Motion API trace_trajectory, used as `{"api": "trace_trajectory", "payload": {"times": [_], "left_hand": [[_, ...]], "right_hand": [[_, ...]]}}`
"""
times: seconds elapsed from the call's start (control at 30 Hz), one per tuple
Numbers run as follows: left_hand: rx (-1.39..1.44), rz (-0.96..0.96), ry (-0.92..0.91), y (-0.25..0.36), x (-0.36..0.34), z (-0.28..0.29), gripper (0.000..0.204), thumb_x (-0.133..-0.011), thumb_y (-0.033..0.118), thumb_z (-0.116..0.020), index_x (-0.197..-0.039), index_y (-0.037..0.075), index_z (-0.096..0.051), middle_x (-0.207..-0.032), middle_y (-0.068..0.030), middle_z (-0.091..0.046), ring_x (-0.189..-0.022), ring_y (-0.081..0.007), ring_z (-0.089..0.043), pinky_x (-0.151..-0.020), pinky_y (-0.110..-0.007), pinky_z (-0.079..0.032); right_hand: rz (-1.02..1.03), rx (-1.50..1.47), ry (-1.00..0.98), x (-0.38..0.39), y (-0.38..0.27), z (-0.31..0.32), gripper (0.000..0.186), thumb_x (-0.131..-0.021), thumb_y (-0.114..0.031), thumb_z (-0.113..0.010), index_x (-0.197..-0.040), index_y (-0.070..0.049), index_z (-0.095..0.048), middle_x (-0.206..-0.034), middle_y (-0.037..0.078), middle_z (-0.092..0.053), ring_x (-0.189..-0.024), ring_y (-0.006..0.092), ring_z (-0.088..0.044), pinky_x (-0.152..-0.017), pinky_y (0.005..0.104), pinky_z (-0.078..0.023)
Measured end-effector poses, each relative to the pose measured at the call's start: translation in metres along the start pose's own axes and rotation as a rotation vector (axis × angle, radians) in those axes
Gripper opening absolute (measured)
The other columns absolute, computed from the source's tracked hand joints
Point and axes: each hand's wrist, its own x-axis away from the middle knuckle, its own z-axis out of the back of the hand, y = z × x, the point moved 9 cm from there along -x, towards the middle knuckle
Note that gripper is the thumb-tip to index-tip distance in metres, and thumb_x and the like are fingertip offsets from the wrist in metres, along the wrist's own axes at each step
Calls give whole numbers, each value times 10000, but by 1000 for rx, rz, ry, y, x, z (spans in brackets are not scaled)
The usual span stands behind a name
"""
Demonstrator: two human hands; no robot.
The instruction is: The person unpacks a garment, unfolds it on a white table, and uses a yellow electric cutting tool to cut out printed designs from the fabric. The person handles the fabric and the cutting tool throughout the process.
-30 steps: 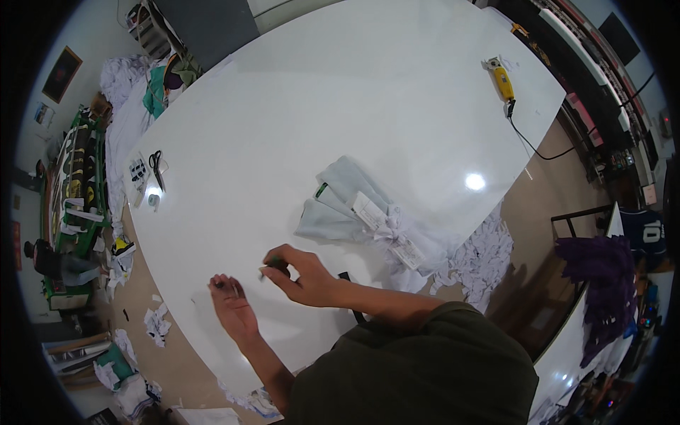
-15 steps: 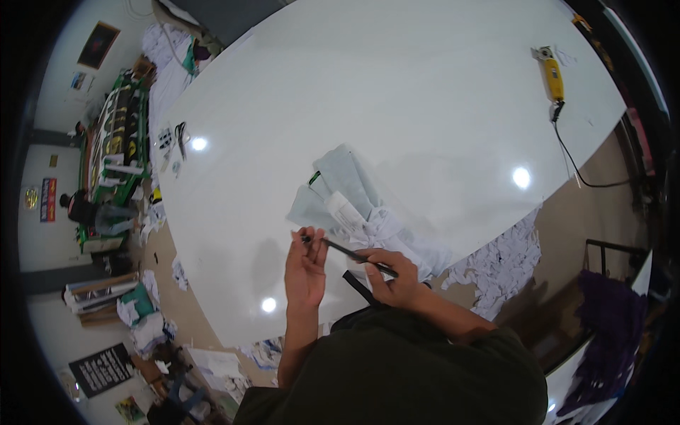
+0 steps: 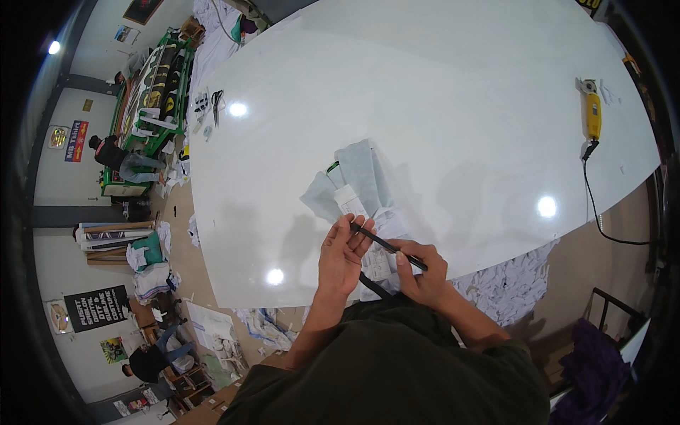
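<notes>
Over the near edge of the white table, my right hand (image 3: 423, 271) grips a slim black marker (image 3: 386, 246) near its lower right end. At the upper left end, the thumb and fingers of my left hand (image 3: 340, 261) close on a small black cap (image 3: 355, 227), which meets the marker's tip. How far the cap sits on it is hard to see. Beneath and beyond both hands lies a bundle of pale grey folded fabric pieces (image 3: 365, 170), with a white paper slip (image 3: 349, 201) on top. A black strap-like strip (image 3: 374, 286) shows below my hands.
The white table (image 3: 439, 85) bears a yellow electric rotary cutter (image 3: 593, 117) with a black cord at far right and scissors (image 3: 217, 106) at far left. White scraps (image 3: 506, 283) lie on the floor at right. Another person (image 3: 127, 159) stands by a green-framed machine at left.
My left hand has brought the cap to the marker's tip; they were apart before. Both hands have moved right in the picture, and the whole view has shifted.
</notes>
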Motion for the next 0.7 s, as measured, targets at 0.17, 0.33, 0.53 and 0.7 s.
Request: {"api": "trace_trajectory", "payload": {"times": [0.17, 0.33, 0.53, 0.7], "left_hand": [[-150, -67, -6, 3, 8, 15, 260, -1062, 206, -601, -1219, -1, -582, -1090, -136, -702, -1064, -271, -718, -972, -431, -603], [-37, -148, 66, 36, -5, 68, 315, -1071, 191, -583, -1348, 48, -537, -1059, -73, -637, -961, -193, -676, -955, -401, -585], [-141, -370, -12, 138, -118, 148, 285, -1075, 213, -589, -1307, 49, -561, -996, -39, -601, -784, -114, -553, -788, -303, -513], [-714, -818, -2, 322, -331, 312, 322, -1072, 262, -561, -1260, 2, -588, -1147, -139, -688, -1051, -217, -671, -901, -359, -559]], "right_hand": [[-103, 7, -60, 4, 7, -22, 195, -928, -12, -700, -1081, 30, -587, -1001, 208, -735, -861, 331, -747, -728, 361, -579], [-369, -51, -92, 30, 33, -100, 132, -999, -65, -655, -1097, 5, -601, -907, 110, -754, -770, 185, -724, -705, 311, -564], [-345, 322, -110, 8, 65, -145, 560, -881, -283, -789, -1275, 42, -560, -1253, 249, -624, -1097, 367, -628, -950, 456, -496], [-520, 999, -141, 32, 92, -78, 1002, -801, -630, -775, -1415, 93, -453, -1394, 310, -520, -1301, 438, -504, -1097, 519, -399]]}}
